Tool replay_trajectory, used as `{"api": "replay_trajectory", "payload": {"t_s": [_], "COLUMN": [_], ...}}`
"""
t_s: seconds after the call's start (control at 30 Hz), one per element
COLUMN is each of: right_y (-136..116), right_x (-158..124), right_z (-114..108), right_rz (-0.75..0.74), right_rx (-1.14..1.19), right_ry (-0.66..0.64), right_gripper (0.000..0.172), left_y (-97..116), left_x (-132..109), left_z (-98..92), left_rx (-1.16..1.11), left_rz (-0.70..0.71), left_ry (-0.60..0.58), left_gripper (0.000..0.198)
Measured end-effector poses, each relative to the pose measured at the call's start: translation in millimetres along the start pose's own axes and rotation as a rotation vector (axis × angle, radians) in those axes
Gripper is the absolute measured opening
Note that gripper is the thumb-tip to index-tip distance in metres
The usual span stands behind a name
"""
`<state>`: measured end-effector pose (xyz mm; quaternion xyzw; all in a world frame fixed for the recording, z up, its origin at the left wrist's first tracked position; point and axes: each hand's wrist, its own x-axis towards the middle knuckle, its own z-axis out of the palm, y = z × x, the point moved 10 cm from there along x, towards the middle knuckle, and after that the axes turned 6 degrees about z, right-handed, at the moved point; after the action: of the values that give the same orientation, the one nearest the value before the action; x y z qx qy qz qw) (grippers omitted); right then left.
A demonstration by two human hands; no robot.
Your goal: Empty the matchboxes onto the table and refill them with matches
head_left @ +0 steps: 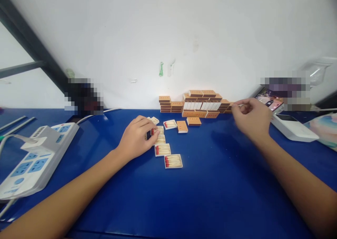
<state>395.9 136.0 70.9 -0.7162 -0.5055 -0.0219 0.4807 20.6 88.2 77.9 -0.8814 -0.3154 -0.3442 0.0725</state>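
My left hand (pixel 137 136) curls over a short column of open matchbox trays, its thumb and fingers closed about a match tray (pixel 159 130) of red-tipped matches. A small dark shape shows beneath those fingers, too covered to name. Nearer me lie two more filled trays, a middle tray (pixel 162 150) and a front tray (pixel 173 161). At the right end of the matchbox stack (pixel 201 113), my right hand (pixel 251 119) pinches what looks like a matchbox, mostly hidden by the fingertips. Two closed orange matchboxes, one standing nearer (pixel 182 126) and one flat (pixel 194 121), sit before the stack.
A white wall (pixel 168 39) rises directly behind the stack. On the left lies a power strip (pixel 34 165) with a plug and cables. To the right are a white device (pixel 295 127) and a propped phone (pixel 271 100). The tabletop (pixel 184 204) is blue.
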Motion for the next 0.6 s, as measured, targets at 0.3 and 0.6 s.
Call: {"api": "replay_trajectory", "payload": {"t_s": [0.3,0.6], "right_y": [-97.6,-112.2], "right_x": [-102.8,-109.8], "right_z": [76.6,84.7], "right_rz": [-0.666,-0.710], "right_rx": [-0.013,0.032], "right_ry": [-0.580,-0.611], "right_gripper": [0.053,0.036], "left_y": [4.9,5.0], "left_x": [-1.9,-2.4], "left_z": [8.7,9.9], "left_rx": [-0.006,-0.013], "left_rz": [0.013,0.017], "left_ry": [-0.057,-0.064], "left_gripper": [0.013,0.012]}}
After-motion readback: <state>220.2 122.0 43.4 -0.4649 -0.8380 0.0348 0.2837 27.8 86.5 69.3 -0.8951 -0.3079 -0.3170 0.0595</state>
